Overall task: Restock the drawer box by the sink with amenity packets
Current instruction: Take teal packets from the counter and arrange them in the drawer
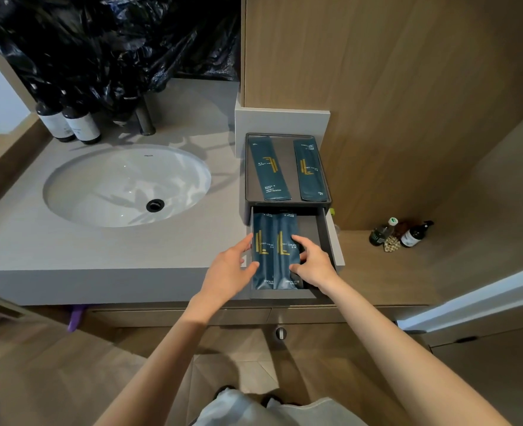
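Observation:
A dark grey drawer box (pixel 326 192) stands on the counter right of the sink, its drawer (pixel 314 232) pulled out toward me. Two teal dental kit packets (pixel 274 232) lie side by side in the left part of the drawer. My left hand (pixel 228 270) holds the left packet's edge between thumb and fingers. My right hand (pixel 312 262) pinches the right packet's edge the same way. On the box's top tray lie two more teal packets, one on the left (pixel 269 172) and one on the right (pixel 309 175).
A white oval sink (pixel 125 184) with a dark faucet (pixel 145 118) is set in the grey counter (pixel 100 250). Two dark bottles (pixel 69 123) stand at the back left under a black plastic bag (pixel 115 41). Bottles (pixel 400 233) sit on the low wooden ledge at right.

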Demonstrator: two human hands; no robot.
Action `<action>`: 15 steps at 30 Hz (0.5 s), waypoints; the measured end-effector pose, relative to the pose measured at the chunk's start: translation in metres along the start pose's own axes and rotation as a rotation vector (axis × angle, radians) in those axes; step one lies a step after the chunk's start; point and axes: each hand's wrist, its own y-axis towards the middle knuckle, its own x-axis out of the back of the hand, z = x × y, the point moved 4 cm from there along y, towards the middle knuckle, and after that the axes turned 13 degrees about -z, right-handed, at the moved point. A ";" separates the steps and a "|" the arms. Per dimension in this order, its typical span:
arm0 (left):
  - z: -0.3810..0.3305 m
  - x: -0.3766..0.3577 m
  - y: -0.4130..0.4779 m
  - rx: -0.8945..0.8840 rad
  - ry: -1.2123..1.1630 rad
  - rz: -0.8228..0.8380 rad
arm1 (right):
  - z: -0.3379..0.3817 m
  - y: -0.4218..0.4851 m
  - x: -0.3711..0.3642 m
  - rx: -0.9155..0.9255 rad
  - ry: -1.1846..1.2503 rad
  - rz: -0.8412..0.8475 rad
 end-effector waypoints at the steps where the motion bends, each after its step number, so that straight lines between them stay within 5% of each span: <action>1: 0.000 0.000 0.000 0.002 0.002 0.001 | 0.000 0.001 0.000 0.008 -0.019 0.009; 8: 0.000 -0.001 0.001 0.008 0.009 0.003 | 0.003 0.010 -0.002 0.109 -0.122 0.010; 15: -0.001 -0.003 0.000 0.013 0.006 0.003 | -0.013 0.014 -0.001 -0.136 0.199 -0.006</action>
